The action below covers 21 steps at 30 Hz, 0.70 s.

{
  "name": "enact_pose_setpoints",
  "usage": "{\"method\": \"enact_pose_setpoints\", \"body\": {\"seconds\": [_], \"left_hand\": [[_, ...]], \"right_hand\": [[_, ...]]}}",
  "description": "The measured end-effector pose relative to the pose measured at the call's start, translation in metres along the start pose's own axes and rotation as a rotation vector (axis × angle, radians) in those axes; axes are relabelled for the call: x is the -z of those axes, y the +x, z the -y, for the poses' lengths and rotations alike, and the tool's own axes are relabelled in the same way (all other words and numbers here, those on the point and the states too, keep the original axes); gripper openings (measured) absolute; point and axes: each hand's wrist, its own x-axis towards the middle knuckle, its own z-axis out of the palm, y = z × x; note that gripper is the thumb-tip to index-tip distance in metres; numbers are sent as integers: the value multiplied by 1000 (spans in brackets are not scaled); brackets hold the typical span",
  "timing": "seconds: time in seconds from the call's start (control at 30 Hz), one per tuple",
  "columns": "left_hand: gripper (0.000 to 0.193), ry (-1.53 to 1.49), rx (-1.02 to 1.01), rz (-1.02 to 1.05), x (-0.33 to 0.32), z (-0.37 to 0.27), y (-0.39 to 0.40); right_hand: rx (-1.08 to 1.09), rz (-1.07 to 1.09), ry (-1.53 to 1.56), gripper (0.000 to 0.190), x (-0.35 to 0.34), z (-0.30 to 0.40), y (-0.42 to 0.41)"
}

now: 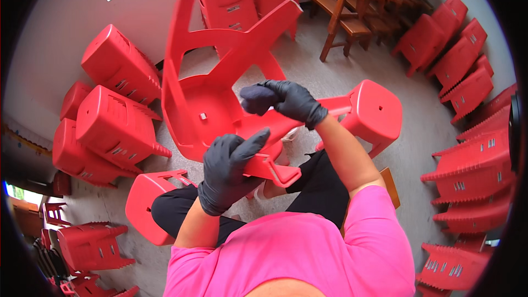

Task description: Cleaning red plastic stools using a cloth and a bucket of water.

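Observation:
A red plastic stool [206, 86] is tipped over in front of me, its legs pointing up and towards me and its hollow underside showing. My left hand [229, 169], in a black glove, grips one of its legs [274, 171] near the end. In my right hand [295, 101], also gloved in black, is a bunched dark cloth [258, 98], held just over the stool's side. Whether the cloth touches the plastic I cannot tell. Beneath the tipped stool, another red surface and a pale container [292, 134] are mostly hidden.
Single red stools stand by my left knee [144, 210] and ahead to the right [377, 109]. Stacked red stools line the left wall [117, 119], the back [231, 4] and the right side [474, 169]. Wooden benches and tables [350, 4] crowd the back right corner.

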Motion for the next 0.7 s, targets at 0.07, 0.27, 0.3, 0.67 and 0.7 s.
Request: {"method": "enact_pose_setpoints", "body": {"seconds": [0.07,0.27,0.3,0.67,0.7], "left_hand": [[84,14,38,-73,1,7,-7],[82,-52,108,-207,6,13,-19],[79,-45,146,-211,8,13,-22],[71,-109,204,-321,9,9,-39],[71,-93,217,-327,9,6,-38]], "right_hand": [[213,-20,166,61,-7,26,-19],[330,198,139,69,-48,32,-62],[352,89,-76,65,-48,33,-62],[291,-108,-247,50,-31,9,-47],[304,-97,-235,50,-33,13,-48]]}}
